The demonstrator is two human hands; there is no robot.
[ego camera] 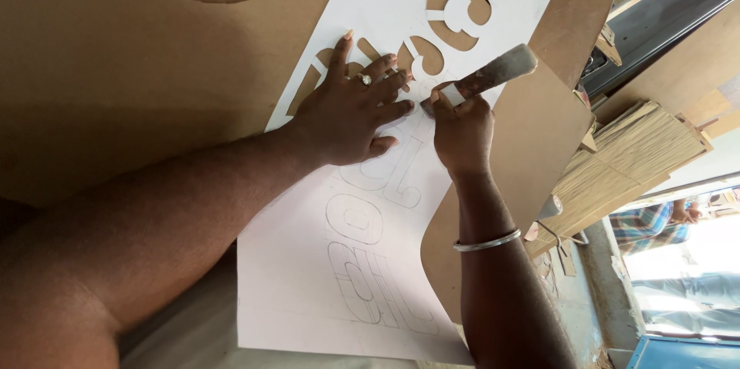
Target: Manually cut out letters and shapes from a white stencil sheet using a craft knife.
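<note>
While our left hand [347, 111] lies spread flat on the white sheet [339, 261], fingers pressing it down, our right hand [462, 130] just beside it grips a knife [482, 76], its tip on the sheet between both hands.

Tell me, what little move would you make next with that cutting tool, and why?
Probably draw the knife a short way further along the pencilled outline. The right hand holds its tip on the white sheet where the cut-out shapes end and only drawn letters follow. The left hand lies flat beside it, pinning the sheet.
</note>
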